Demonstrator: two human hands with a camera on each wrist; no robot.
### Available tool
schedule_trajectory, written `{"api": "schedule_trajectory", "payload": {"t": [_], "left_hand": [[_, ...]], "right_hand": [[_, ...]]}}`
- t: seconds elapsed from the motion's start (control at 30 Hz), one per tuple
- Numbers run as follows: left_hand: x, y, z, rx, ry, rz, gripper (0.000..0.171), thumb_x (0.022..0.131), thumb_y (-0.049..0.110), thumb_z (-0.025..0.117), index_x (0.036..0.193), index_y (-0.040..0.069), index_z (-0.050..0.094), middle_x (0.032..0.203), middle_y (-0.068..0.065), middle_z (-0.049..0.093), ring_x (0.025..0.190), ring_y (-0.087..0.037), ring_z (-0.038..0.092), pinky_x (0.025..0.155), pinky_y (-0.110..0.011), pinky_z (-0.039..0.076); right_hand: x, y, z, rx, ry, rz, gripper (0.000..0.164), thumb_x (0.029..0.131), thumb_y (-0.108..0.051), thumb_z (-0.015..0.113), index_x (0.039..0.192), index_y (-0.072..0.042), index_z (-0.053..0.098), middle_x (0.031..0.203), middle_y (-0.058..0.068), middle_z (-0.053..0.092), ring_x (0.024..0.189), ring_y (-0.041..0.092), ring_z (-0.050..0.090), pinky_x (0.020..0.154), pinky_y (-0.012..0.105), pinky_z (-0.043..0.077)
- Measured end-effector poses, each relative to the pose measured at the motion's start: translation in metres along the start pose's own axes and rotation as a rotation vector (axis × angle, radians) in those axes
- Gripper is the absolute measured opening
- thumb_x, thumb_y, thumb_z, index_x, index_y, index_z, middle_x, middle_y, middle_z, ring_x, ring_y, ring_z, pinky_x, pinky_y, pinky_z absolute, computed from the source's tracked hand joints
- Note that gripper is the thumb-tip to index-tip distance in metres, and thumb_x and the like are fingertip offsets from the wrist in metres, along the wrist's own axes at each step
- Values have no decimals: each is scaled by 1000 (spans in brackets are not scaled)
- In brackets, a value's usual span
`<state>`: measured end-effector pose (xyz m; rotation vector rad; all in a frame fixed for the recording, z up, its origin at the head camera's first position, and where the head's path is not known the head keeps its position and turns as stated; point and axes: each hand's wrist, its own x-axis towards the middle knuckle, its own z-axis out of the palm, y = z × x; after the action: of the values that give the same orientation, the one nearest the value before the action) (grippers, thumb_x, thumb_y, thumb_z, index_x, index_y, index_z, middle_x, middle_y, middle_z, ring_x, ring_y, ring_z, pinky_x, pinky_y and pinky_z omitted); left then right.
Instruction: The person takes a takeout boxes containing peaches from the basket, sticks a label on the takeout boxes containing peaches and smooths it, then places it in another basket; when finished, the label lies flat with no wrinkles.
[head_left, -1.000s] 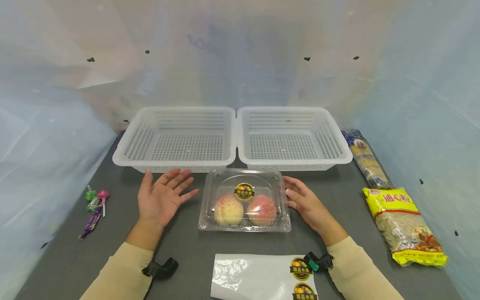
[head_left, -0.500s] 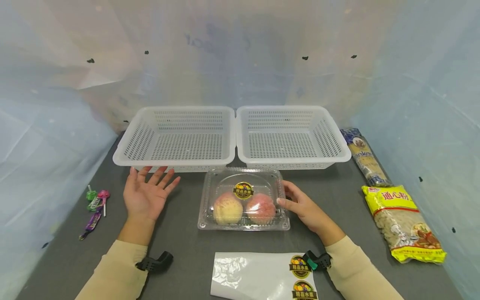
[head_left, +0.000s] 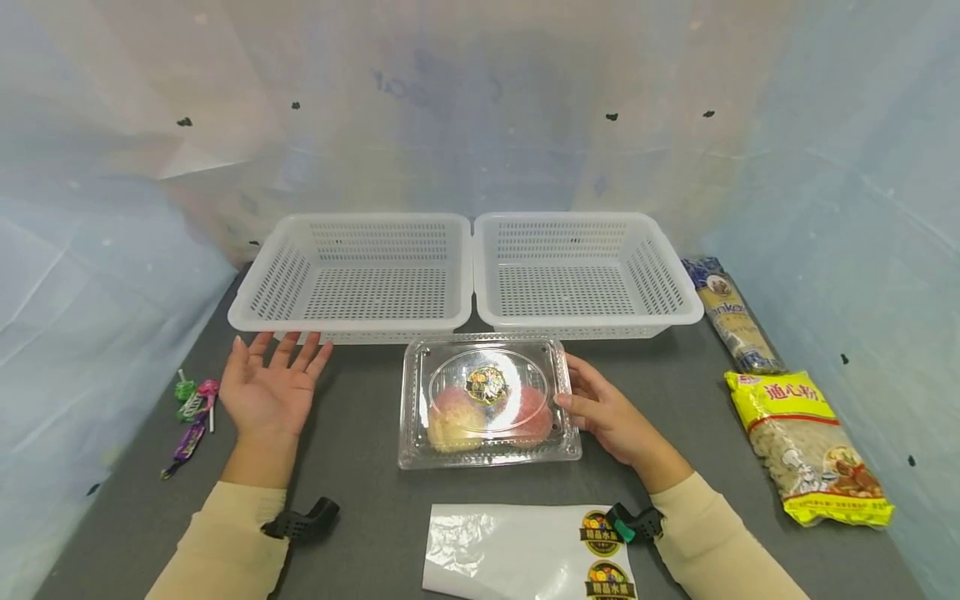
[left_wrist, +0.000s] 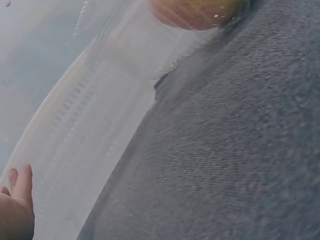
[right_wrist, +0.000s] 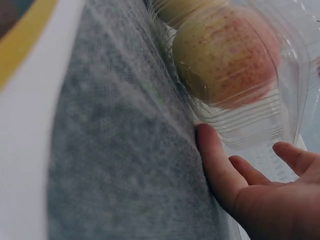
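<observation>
A clear plastic clamshell box (head_left: 491, 457) holds two peaches (head_left: 456, 421) and bears a round black-and-gold sticker (head_left: 486, 385) on its lid. In the head view my right hand (head_left: 611, 417) holds the box's right end, thumb over the rim and fingers at the side. The right wrist view shows its fingertips (right_wrist: 207, 135) at the bottom edge of the box. My left hand (head_left: 270, 392) is off the box, palm up with fingers spread, before the left basket (head_left: 345, 326). Only part of that hand shows in the left wrist view.
The right white basket (head_left: 588, 320) stands beside the left one at the back. Lollipops and candy (head_left: 191, 408) lie at left. A noodle packet (head_left: 738, 321) and a yellow pasta bag (head_left: 810, 450) lie at right. A white sticker sheet (head_left: 502, 546) lies in front.
My left hand has moved left, away from the box. The right hand's thumb has come over the box's rim. Glare on the lid has shifted and the box looks slightly tilted.
</observation>
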<state>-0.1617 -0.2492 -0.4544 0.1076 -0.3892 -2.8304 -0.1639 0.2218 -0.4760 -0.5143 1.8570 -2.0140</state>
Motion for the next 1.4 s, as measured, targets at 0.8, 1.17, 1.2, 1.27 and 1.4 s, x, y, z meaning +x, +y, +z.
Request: {"api": "schedule_trajectory", "payload": {"t": [0.8,1.17,1.2,1.27,1.4], "left_hand": [[12,12,0,-127,41,-16,21,106,10,63,123,0,54,132,-21,53,124,-44,55,110,-63,47],[23,0,7,80,143,81,39,106,-9,62,142,2,50,130,-17,59,103,-31,63,87,-49,63],[24,-1,7,90,143,93,36,106,-11,61,140,-1,51,128,-18,60,100,-30,63,85,-48,64],[27,-1,7,103,147,111,31,106,-14,59,135,-4,54,123,-19,62,93,-30,64,80,-46,65],[29,0,7,98,179,133,29,105,-17,58,130,-4,52,116,-20,61,84,-30,65,73,-46,66]], "right_hand": [[-5,-12,-1,201,-50,167,75,112,-11,56,175,-17,16,152,18,49,110,26,71,84,51,63],[-8,-15,-1,194,-24,114,70,108,-3,54,170,-7,21,145,23,50,104,21,70,81,38,63],[-8,-17,0,188,-24,108,70,107,-3,54,169,-7,22,142,23,51,103,22,70,81,38,63],[-9,-19,0,161,-23,91,68,107,-2,55,168,-7,25,135,22,52,101,20,67,78,34,61],[-13,-26,-1,139,-45,46,65,107,1,56,166,-10,31,129,20,53,98,19,65,75,32,60]]}}
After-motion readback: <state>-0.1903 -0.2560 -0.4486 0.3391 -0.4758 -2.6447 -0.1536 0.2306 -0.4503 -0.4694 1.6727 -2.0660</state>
